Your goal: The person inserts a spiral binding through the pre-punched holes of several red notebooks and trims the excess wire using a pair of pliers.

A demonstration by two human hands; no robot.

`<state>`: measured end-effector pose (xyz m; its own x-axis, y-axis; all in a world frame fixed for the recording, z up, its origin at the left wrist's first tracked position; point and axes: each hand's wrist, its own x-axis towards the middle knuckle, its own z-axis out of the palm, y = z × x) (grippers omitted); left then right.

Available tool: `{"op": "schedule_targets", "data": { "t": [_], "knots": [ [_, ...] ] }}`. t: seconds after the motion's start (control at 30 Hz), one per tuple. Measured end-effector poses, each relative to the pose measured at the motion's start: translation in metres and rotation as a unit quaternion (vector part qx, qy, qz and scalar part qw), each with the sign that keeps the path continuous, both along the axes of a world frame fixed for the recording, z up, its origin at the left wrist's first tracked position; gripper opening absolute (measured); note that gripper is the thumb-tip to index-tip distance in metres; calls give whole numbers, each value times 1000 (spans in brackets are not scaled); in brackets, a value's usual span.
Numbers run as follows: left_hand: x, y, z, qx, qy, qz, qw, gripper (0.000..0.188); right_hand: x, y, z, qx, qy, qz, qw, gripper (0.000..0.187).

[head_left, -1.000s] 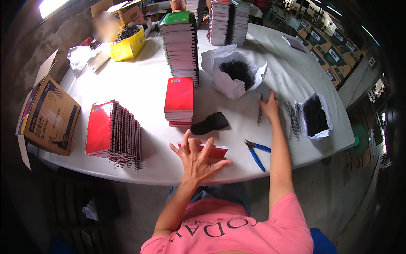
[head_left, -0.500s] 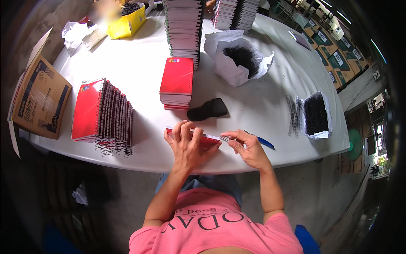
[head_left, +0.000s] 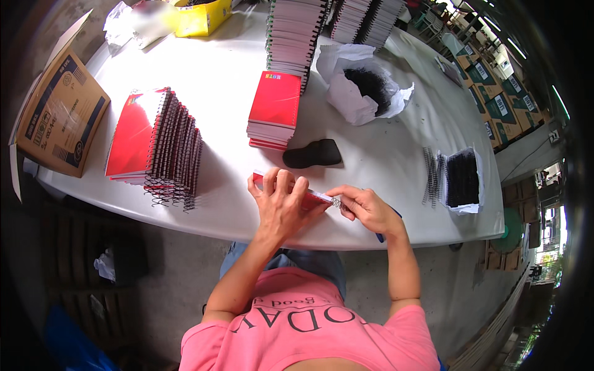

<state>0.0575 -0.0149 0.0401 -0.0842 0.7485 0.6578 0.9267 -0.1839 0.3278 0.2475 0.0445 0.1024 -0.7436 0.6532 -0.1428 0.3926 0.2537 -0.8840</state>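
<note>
My left hand point(head_left: 279, 201) is closed around a red-covered notebook point(head_left: 312, 201), which stands on edge near the table's front, its white page edge facing up. At the notebook's right end, my right hand point(head_left: 370, 212) pinches a thin spiral binding coil point(head_left: 337, 203). The coil meets the notebook's corner; how far it runs through the holes cannot be made out. Beyond my hands lies a black, rounded object point(head_left: 312, 153) whose kind is unclear. A blue-handled tool point(head_left: 380, 237) shows partly behind my right wrist.
Red notebooks point(head_left: 272, 99) are piled ahead, before a tall book stack point(head_left: 296, 37). Coil-bound notebooks point(head_left: 133, 136) and a cardboard box point(head_left: 59, 117) stand left. Black coils fill a paper wrapping point(head_left: 341, 93) and a white box point(head_left: 478, 167); loose coils point(head_left: 431, 176) lie alongside.
The view has shifted, so the table's things sit differently in the picture. My right hand has turned and its fingers are closer to the notebook's end. Its wrist now covers most of the blue tool.
</note>
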Motion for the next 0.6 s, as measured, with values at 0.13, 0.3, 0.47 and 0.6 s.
{"op": "schedule_targets", "data": {
  "t": [0.13, 0.3, 0.47, 0.6],
  "knots": [
    [0, -1, -1, -13, -3, 7, 1000, 54, -10, -5, 21, -69, 11, -23, 997, 26],
    [-5, 1, 3, -13, -3, -3, 1000, 45, -7, -18, 6, 32, 59, -113, 991, 33],
    [-6, -2, 9, -44, -12, -26, 999, 41, 3, -12, -10, 115, 111, -161, 974, 22],
    [-7, -3, 13, -58, -30, -37, 997, 40, 1, -11, -8, 176, 123, -134, 967, 20]
  ]
}}
